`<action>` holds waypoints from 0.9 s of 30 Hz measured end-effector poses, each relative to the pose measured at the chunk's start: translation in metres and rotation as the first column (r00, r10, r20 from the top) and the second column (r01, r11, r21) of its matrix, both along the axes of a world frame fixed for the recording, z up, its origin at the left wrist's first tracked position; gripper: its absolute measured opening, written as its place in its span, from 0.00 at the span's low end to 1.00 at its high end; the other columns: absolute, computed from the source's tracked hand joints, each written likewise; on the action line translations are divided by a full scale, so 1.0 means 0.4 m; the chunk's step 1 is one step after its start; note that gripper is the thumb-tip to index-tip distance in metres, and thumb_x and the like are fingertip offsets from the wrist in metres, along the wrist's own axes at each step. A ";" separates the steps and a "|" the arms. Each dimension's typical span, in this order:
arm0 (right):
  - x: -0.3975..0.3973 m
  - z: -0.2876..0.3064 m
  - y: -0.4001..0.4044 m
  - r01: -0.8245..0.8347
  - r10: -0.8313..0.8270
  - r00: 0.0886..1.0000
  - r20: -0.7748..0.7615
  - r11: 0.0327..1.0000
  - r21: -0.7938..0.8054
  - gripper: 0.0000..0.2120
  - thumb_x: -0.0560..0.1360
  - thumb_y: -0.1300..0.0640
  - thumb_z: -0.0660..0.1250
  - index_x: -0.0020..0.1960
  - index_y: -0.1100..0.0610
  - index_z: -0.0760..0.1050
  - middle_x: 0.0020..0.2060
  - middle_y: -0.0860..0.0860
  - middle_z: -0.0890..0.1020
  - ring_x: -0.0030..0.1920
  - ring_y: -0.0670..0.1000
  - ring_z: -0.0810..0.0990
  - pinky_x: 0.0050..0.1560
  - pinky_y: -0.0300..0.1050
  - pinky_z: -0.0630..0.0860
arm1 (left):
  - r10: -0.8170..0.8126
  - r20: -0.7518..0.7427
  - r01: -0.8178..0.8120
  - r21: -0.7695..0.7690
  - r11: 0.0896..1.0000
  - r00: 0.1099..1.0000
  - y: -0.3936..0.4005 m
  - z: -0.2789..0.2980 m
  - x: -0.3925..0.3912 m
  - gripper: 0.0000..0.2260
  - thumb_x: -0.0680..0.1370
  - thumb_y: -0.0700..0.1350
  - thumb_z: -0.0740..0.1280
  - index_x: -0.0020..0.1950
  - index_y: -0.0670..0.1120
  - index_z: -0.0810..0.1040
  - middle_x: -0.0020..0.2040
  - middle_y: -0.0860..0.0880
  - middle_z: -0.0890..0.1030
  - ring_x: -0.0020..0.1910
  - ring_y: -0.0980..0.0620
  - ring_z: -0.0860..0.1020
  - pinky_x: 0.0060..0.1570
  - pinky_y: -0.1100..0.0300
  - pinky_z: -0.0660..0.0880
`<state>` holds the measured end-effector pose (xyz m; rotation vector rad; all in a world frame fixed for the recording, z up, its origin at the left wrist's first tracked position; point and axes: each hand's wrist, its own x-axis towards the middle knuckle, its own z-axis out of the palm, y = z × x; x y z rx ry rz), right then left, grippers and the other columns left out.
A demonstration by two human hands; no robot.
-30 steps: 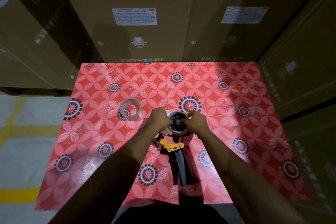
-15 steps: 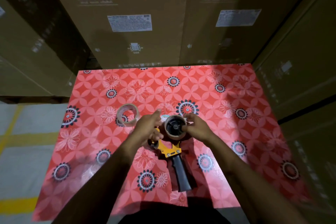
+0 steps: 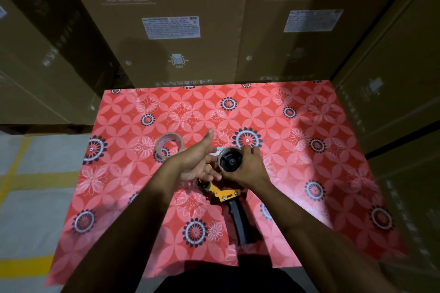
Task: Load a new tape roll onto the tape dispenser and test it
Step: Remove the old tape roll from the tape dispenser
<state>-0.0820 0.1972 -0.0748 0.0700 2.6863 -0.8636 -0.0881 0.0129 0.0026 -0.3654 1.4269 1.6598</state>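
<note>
Floor (image 3: 31, 209): grey surface with yellow lines, showing at the left of the table.
Table cover (image 3: 309, 185): red sheet with a flower pattern, lying under all the task items.
Tape roll (image 3: 169, 147): clear roll lying flat on the cover, left of both hands and not being touched; the left forearm is passing just beside it.
Left hand (image 3: 196, 162): hovering palm-up over the dispenser's front end, fingers straight and spread wide, thumb pointing away from the person; it is gripping nothing.
Tape dispenser (image 3: 226, 194): lying on the cover at centre, yellow frame towards the hands, black handle (image 3: 240, 223) pointing back at the person.
Spool (image 3: 229, 159): black hub at the dispenser's far end with a thin brown ring around it, facing up at the camera.
Right hand (image 3: 246, 169): fingers and thumb curling round the spool's rim and holding it.
Cartons (image 3: 181, 19): brown boxes printed "WASHING MACHINE", standing behind and at the right of the table.
</note>
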 end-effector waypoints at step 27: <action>0.029 -0.018 -0.024 0.065 -0.058 0.989 -0.137 0.997 0.046 0.43 0.59 0.35 0.78 0.64 0.56 0.67 0.58 0.54 0.74 0.60 0.56 0.71 0.53 0.52 0.77 | -0.116 0.109 0.131 -0.150 0.980 0.987 0.028 -0.092 -0.054 0.48 0.71 0.77 0.35 0.60 0.40 0.74 0.60 0.37 0.78 0.33 0.53 0.77 0.28 0.64 0.75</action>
